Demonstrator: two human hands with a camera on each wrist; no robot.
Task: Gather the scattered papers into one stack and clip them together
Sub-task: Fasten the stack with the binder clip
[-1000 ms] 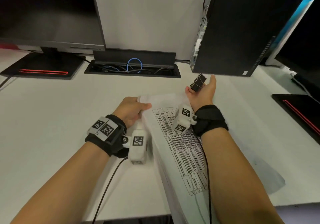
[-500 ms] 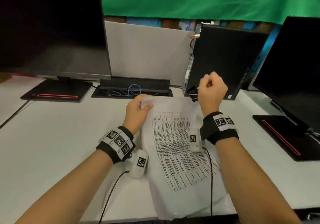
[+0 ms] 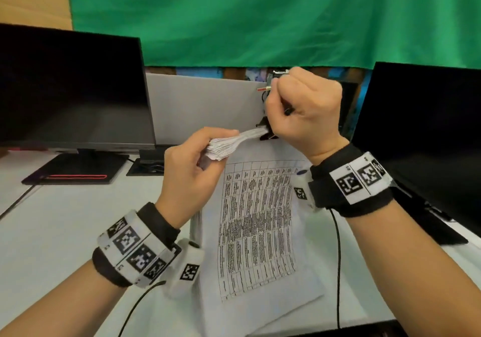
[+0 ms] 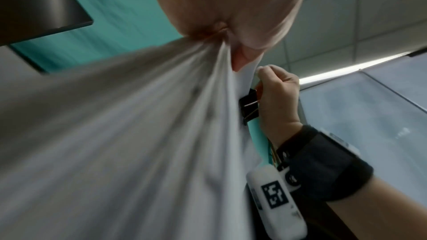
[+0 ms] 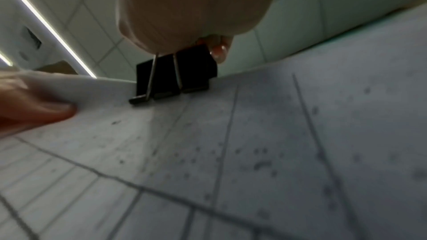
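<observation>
A stack of white papers (image 3: 257,222) with a printed table hangs in the air above the desk. My left hand (image 3: 192,164) grips the stack's top left corner, where the sheets fan out. My right hand (image 3: 299,112) pinches the wire handles of a black binder clip (image 3: 266,129), whose jaws sit over the stack's top edge. The right wrist view shows the clip (image 5: 175,72) straddling that edge of the papers (image 5: 231,152). In the left wrist view the clip (image 4: 249,109) sits at the sheets' (image 4: 138,134) side, below my right hand (image 4: 277,98).
A dark monitor (image 3: 70,89) stands at the left on a black base (image 3: 75,167); a second monitor (image 3: 421,138) stands at the right. A grey partition (image 3: 203,107) and a cable tray (image 3: 148,164) lie behind the papers. The white desk (image 3: 52,232) lies below.
Both hands have risen off the desk, lifting the stack with them. My right hand has brought the binder clip onto the stack's top edge.
</observation>
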